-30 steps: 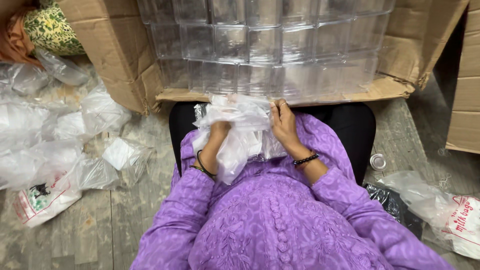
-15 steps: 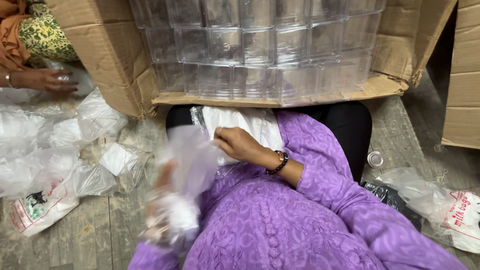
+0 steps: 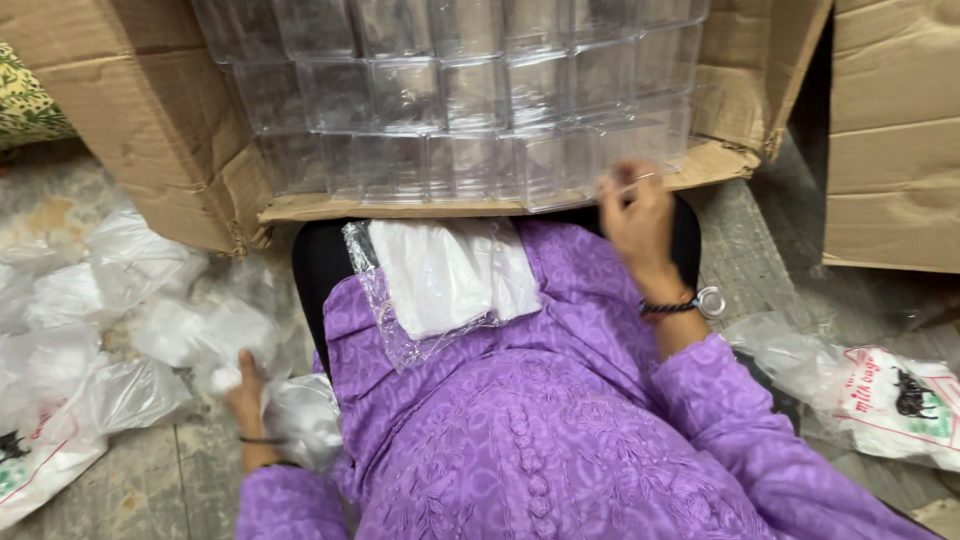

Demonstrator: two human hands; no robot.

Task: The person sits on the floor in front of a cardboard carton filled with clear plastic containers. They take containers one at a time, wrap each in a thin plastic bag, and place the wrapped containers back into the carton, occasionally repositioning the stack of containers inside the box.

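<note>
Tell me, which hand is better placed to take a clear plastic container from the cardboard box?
The right hand: it is raised at the clear plastic containers in the cardboard box. The left hand is low among plastic bags.

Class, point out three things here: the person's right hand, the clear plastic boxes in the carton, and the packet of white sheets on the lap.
right hand [image 3: 635, 215], head view, back of hand.
clear plastic boxes [image 3: 450, 100], head view, front wall.
packet of white sheets [image 3: 445, 275], head view, top sheet.
</note>
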